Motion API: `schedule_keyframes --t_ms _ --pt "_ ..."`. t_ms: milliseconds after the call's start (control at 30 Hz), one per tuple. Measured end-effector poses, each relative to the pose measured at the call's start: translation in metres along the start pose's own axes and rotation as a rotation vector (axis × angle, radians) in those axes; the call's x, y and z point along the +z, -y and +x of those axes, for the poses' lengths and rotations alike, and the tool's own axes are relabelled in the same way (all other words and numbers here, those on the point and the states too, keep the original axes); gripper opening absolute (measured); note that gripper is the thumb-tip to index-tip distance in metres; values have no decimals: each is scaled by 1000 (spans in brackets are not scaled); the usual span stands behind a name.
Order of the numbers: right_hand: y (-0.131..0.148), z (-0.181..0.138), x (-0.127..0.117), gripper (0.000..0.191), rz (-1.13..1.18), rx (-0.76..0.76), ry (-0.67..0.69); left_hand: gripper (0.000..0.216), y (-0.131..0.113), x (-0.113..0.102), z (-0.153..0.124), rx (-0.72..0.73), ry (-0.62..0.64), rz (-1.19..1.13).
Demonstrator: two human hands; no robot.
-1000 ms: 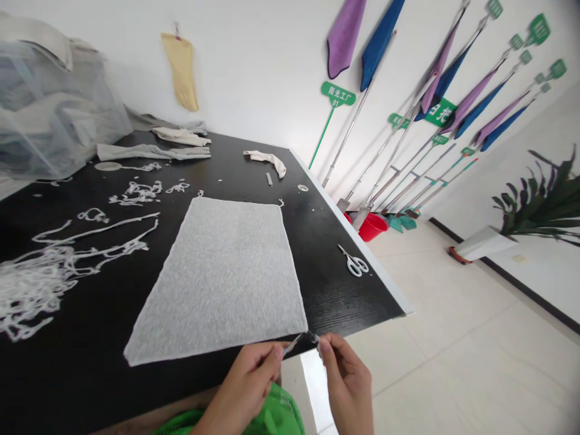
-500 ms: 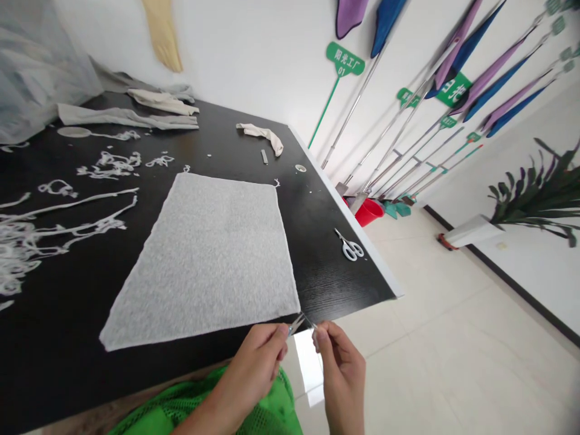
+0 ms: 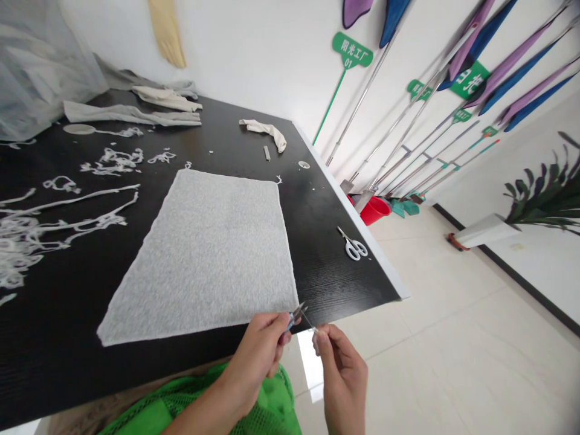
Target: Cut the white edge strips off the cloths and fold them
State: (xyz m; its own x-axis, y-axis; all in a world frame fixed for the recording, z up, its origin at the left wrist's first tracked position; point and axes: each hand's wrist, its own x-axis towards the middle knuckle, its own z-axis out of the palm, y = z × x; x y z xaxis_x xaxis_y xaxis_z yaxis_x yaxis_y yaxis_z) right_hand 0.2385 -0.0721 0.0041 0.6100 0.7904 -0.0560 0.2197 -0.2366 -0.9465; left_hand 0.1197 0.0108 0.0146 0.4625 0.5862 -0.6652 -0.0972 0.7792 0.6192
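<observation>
A grey rectangular cloth (image 3: 208, 254) lies flat, its near right corner close to the table edge. My left hand (image 3: 258, 350) is closed round small thread snips (image 3: 295, 315), whose blades are at that corner, beside a thin thread (image 3: 309, 320). The thread runs taut from the corner to my right hand (image 3: 342, 371), which pinches its end between thumb and forefinger, just off the table edge. Short tufts of thread stick out at the cloth's two far corners.
On the black table (image 3: 326, 266) lie white-handled scissors (image 3: 352, 244), loose yarn scraps (image 3: 115, 162), a yarn heap (image 3: 22, 248) and pale fabric strips (image 3: 131, 113). A plastic bag (image 3: 40, 66) stands far left. Mops and a red bucket (image 3: 375, 210) line the wall.
The snips have moved slightly up to the cloth's corner, with the blades now at the thread. My right hand keeps its pinch almost unmoved. The view has shifted a little.
</observation>
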Motion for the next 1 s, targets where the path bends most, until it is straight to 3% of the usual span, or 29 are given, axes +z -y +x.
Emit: schedule_keyframes --t_ms 600,833,1000 --pt "0 -1 0 26 17 -22 -19 42 6 -3 -2 14 -7 1" --pt "17 -6 8 27 41 18 -63 38 1 -3 0 65 36 25" --pt "19 -5 5 28 48 20 -79 40 -5 -1 -5 13 1 -43"
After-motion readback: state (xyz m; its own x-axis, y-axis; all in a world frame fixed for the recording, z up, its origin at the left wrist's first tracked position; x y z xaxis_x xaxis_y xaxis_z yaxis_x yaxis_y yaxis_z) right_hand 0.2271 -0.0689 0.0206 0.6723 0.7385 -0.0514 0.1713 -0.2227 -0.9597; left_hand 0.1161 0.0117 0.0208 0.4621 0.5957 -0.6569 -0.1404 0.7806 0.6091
